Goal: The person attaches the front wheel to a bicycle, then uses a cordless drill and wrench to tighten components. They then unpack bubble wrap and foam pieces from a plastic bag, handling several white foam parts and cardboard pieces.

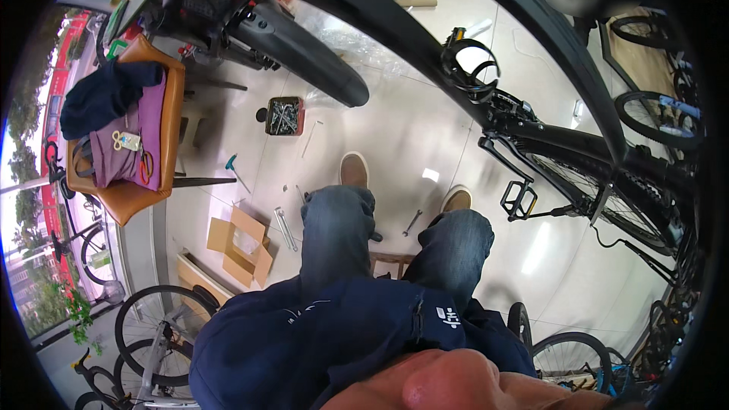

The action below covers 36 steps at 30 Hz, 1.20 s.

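Observation:
Neither of my hands shows; the sleeves of my dark blue jacket lie at the lower edge. A black bicycle frame (550,45) reaches across the upper right in front of me, with a bottle cage (486,89) on its tube. Below the frame hangs a crank with a pedal (519,199). At the upper left end is a black mudguard (304,53). On the floor between my shoes lies a wrench (412,222). Left of my knee are metal wrenches (285,229) and a T-handle hex key (240,173).
An open cardboard box (262,264) and a tin of screws (285,116) are on the floor to the left. An orange-brown chair (173,114) holds clothes and scissors. Clear plastic wrap (342,42) lies beyond. Other bicycles (163,334) stand along both sides.

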{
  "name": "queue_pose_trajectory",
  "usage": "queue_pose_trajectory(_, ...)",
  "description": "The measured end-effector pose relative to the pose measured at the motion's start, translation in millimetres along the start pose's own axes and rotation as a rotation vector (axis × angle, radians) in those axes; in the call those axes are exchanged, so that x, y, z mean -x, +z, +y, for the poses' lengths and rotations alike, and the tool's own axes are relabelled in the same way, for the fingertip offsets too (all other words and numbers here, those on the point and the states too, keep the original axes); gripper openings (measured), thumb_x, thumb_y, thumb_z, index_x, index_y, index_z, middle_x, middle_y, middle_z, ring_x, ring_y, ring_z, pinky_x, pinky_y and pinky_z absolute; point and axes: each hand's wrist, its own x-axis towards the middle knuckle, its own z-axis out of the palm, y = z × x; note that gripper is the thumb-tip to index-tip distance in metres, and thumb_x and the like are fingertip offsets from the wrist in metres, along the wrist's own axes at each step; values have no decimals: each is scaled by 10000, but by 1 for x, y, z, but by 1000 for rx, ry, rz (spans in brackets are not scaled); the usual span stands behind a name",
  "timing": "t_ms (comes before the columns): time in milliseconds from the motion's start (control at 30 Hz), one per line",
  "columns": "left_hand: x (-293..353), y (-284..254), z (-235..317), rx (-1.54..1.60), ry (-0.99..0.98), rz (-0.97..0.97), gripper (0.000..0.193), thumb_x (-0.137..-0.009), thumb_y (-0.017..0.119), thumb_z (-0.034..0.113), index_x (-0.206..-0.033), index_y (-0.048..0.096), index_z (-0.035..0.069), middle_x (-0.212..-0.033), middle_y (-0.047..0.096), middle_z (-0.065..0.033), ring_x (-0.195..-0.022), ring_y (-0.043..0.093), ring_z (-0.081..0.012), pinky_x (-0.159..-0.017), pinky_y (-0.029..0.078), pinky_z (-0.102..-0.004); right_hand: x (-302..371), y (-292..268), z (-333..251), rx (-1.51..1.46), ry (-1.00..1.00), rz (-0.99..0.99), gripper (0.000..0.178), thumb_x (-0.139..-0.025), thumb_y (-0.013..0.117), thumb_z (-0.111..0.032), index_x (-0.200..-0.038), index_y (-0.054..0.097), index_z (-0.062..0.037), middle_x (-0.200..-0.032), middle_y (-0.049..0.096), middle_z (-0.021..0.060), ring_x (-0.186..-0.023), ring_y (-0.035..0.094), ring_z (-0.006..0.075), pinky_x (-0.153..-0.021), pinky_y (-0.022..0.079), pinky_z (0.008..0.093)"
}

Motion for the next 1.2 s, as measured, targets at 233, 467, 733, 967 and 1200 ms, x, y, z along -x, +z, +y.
queue_pose_trajectory(233, -6, 43, -73, 82, 82, -14, 402, -1014, 645, 450, -981, 701, 53, -844, 692, -86, -790, 652, -214, -765, 521, -359, -5, 57, -99, 141, -264, -206, 544, -913, 710, -330, -1317, 502, -32, -1033, 693, 164, -790, 714, 268, -691, 588, 385)
queue_pose_trajectory(467, -25, 65, -118, 115, 191, -63, 419, -999, 670, 461, -1016, 720, 46, -882, 713, -85, -824, 669, -209, -792, 532, -353, 9, 108, -187, 259, -527, -258, 687, -915, 729, -402, -1414, 453, -21, -1098, 700, 193, -829, 735, 291, -720, 595, 401)
queue_pose_trajectory(733, -54, 81, -117, 127, 289, -97, 445, -982, 698, 475, -1056, 741, 38, -924, 738, -84, -863, 688, -204, -822, 545, -347, -135, -81, -282, 613, -358, 731, 850, -916, 751, -485, -1525, 397, -9, -1173, 707, 225, -874, 758, 316, -754, 603, 418)
queue_pose_trajectory(967, -62, 87, -135, 443, 5, 47, 397, -990, 726, 381, -1204, 681, 49, -1007, 726, -66, -884, 696, -208, -765, 581, -362, -117, -84, -257, 380, -348, 77, 680, -1010, 693, -246, -1588, 344, -167, -1315, 683, 141, -1022, 736, 236, -760, 630, 372)
queue_pose_trajectory(1200, -105, -28, -169, 1304, -57, 590, 388, -1027, 631, 428, -1157, 547, 73, -1044, 606, -131, -825, 616, -288, -683, 544, -479, -51, -171, -96, 222, 377, 87, 496, -1002, 681, -248, -1455, 487, -193, -1240, 688, 81, -1083, 696, 300, -860, 573, 483)
